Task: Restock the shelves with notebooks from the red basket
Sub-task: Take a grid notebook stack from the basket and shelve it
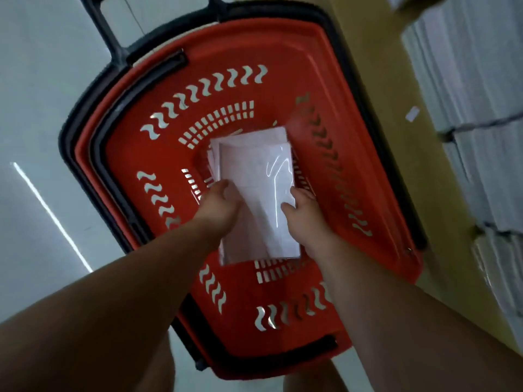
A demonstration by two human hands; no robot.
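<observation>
The red basket (283,63) with a black rim and handle stands on the floor below me. Inside it lies a stack of white notebooks (256,176) in glossy plastic wrap. My left hand (218,205) grips the stack's left edge. On the right edge my right hand (301,210) holds the same stack, thumb on top. More white notebooks lie underneath, fanned out at the far end.
A yellow shelf base (390,114) runs along the right of the basket, with stacks of white notebooks (475,108) on the shelf at far right. A small white tag (412,113) sticks on the yellow surface. Pale floor (42,108) lies on the left.
</observation>
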